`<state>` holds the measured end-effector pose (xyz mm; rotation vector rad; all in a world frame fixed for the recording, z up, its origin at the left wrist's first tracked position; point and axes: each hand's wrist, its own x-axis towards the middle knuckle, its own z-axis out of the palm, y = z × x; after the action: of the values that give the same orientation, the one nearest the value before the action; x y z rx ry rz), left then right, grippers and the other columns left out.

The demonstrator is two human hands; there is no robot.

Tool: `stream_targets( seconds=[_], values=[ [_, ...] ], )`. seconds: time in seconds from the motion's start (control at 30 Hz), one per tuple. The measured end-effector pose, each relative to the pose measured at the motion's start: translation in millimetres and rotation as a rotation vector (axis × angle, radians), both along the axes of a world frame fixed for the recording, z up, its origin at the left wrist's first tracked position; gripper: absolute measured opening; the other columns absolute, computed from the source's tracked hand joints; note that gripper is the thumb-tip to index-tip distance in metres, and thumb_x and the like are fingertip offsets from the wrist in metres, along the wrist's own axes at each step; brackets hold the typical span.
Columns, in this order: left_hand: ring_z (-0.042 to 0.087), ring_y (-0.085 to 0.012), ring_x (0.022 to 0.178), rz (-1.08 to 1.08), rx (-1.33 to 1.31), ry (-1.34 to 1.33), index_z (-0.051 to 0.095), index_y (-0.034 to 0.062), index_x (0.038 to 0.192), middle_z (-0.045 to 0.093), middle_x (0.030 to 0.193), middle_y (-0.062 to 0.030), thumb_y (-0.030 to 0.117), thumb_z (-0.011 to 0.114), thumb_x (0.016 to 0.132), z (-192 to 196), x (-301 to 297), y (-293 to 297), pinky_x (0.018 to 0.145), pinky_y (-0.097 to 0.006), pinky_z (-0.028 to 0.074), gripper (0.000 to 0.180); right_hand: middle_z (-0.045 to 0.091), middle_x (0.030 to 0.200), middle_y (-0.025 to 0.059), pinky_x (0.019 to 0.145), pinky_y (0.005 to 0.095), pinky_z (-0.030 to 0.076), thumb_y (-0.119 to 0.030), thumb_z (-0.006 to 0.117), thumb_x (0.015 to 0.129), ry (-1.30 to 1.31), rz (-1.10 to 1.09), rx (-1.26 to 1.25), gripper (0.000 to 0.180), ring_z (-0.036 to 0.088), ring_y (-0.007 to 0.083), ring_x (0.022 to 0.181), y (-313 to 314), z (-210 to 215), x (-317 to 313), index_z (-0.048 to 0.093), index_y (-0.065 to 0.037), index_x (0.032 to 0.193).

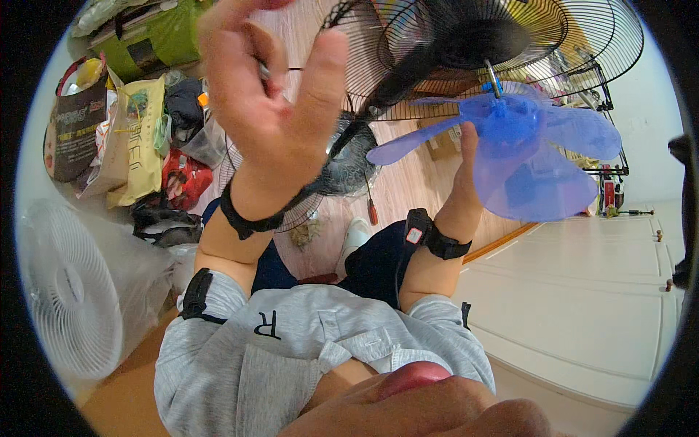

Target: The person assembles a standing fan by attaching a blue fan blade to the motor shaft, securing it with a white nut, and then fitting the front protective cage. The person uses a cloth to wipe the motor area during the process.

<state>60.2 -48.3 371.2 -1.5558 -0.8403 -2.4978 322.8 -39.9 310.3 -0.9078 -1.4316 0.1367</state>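
A translucent blue fan blade [535, 182] sits at the right, its hub up against the metal shaft [494, 79] of a black standing fan. My right hand [466, 171] is closed on the blade near the hub; the thumb shows along its left side, and the other fingers are hidden behind the blue plastic. Raised at the upper left, my left hand [280, 109] has its thumb spread away from its bent fingers, and no held object shows. The fan's black motor housing [484, 42] and wire grille [611, 44] lie beyond the hands, with the black pole [397, 80] slanting down-left.
Below the pole, a round black fan base [349, 156] stands on the wood floor near a red-handled screwdriver [373, 211]. Bags [142, 138] crowd the left side. A white fan grille [69, 291] in clear plastic is at lower left; white cabinet doors [575, 284] are at right.
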Motion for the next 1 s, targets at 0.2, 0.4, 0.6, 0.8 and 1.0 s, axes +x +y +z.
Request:
stream_targets(
  seconds=[0.2, 0.4, 0.6, 0.8, 1.0],
  values=[
    [0.058, -0.0129, 0.101, -0.561, -0.417, -0.083, 0.060, 0.0023, 0.135, 0.066, 0.107, -0.0052, 0.039, 0.058, 0.106, 0.1, -31.6, 45.5, 0.098, -0.028, 0.043, 0.047, 0.059, 0.138, 0.0148, 0.109, 0.0405, 0.047, -0.020, 0.097, 0.069, -0.030, -0.314, -0.029, 0.114, 0.060, 0.0287, 0.123, -5.3, -0.9, -17.6, 0.025, -0.004, 0.156],
    [0.060, -0.0090, 0.093, -0.992, -1.075, -0.676, 0.057, 0.0042, 0.139, 0.066, 0.109, -0.0047, 0.050, 0.063, 0.100, -32.0, -22.8, 87.8, 0.080, -0.021, 0.046, 0.060, 0.051, 0.147, 0.0162, 0.114, 0.0395, 0.040, -0.018, 0.091, 0.081, -0.202, -0.466, -0.060, 0.100, 0.052, 0.0281, 0.130, -26.3, 10.4, -38.1, 0.031, 0.000, 0.158],
    [0.055, -0.0085, 0.084, -1.238, -0.926, -0.508, 0.060, 0.0051, 0.134, 0.064, 0.108, -0.0045, 0.038, 0.064, 0.099, -37.0, -6.5, 116.4, 0.072, -0.022, 0.042, 0.049, 0.053, 0.145, 0.0174, 0.114, 0.0431, 0.039, -0.033, 0.093, 0.077, -0.516, -0.662, 0.078, 0.105, 0.050, 0.0303, 0.133, -20.1, 17.7, -27.2, 0.032, 0.001, 0.156],
    [0.050, -0.0080, 0.075, -1.369, -0.799, -0.389, 0.063, 0.0061, 0.130, 0.062, 0.106, -0.0043, 0.026, 0.065, 0.097, -54.8, 14.1, 148.6, 0.063, -0.022, 0.039, 0.039, 0.051, 0.147, 0.0197, 0.116, 0.0494, 0.037, -0.051, 0.088, 0.079, -0.568, -0.564, 0.321, 0.106, 0.049, 0.0372, 0.135, 24.8, 3.3, 18.9, 0.034, 0.001, 0.155],
    [0.045, -0.0075, 0.066, -1.400, -0.617, -0.338, 0.066, 0.0071, 0.126, 0.060, 0.105, -0.0041, 0.014, 0.066, 0.096, -47.7, 41.4, 167.2, 0.054, -0.022, 0.035, 0.031, 0.051, 0.148, 0.0231, 0.118, 0.0566, 0.035, -0.051, 0.085, 0.083, -1.130, -0.991, 0.576, 0.094, 0.047, 0.0438, 0.138, 40.7, -3.7, 59.9, 0.043, 0.001, 0.149]
  ],
)
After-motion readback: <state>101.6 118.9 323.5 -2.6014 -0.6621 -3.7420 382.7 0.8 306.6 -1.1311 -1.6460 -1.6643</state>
